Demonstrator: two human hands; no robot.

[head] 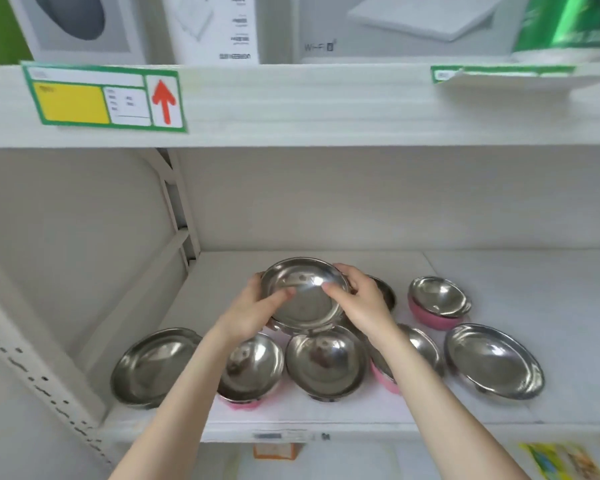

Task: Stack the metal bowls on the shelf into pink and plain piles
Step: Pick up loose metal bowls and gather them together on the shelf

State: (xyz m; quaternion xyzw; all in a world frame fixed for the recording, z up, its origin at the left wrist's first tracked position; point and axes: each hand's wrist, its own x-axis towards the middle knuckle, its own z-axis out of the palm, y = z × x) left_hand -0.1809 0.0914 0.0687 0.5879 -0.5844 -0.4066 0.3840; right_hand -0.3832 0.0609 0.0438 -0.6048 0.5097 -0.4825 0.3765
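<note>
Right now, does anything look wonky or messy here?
Yes. The right label on the upper shelf edge sticks out crooked, while the left label lies flat. Below, pink bowls and plain bowls sit mixed together. The left hand and right hand grip one bowl.

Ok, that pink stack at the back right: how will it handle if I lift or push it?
The pink stack looks like rigid metal, so probably no flex. Its top bowl sits skewed in the lower one, so a push could slide it off. The polished rims likely feel slick.
</note>
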